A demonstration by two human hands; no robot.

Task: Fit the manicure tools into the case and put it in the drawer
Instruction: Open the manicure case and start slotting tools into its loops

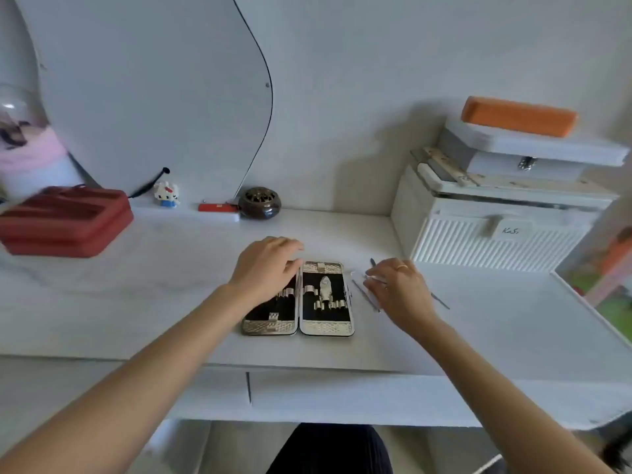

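A manicure case (298, 299) lies opened flat on the white desk (171, 302), near its front edge, both halves showing black lining with silvery textured ends and small metal clips; one tool, a clipper (325, 288) by the look of it, sits in the right half, held upright along the lining; the left hand (265, 268) rests over the upper part of the left half, fingers relaxed and spread, touching the case without curling round anything; the right hand (398, 289) lies just beside the case's right edge, a ring on one finger, its fingertips bent down onto a cluster of loose manicure tools (367, 295) on the desk; whether it actually pinches one of them cannot be told, since the fingers hide the contact; thin metal shafts stick out from under the hand on both sides; below the desk's front edge two drawer fronts (342, 393) show, closed, a narrow seam between them; farther back stand a red zip case (65, 220) at the left, a small cat figurine (166, 194), a dark round burner (260, 202) and a white ribbed box (496, 230) at the right, with an orange block (519, 116) on the stack above it.
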